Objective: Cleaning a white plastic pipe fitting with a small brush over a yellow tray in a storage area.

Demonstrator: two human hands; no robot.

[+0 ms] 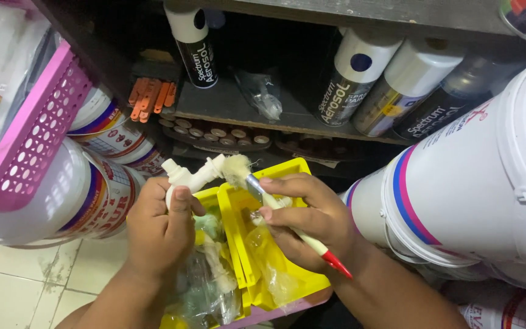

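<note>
Both forearms enter from the bottom edge, nearest the lens. Left hand [159, 234] is closed around the body of a white plastic tap [191, 177], held roughly upright, its spout end pointing right and up. That end touches the pale bristles of a small paintbrush [257, 189] above the yellow bin [287, 167]. Right hand [305, 225] grips the brush by its cream handle, fingers wrapped, the red handle tip sticking out toward lower right.

Judgement: the step in hand looks like brushing dust off the tap. Doing it well likely calls for a steady left hold, short light strokes from the right, and turning the tap so the threads and joints meet the bristles, over the bin or away from it.

Bin holds clear plastic bags of small fittings; contents unclear. Pink perforated basket [35, 131] sits far left, aerosol cans [360, 76] on the shelf behind, large white pail [482, 170] at right.
</note>
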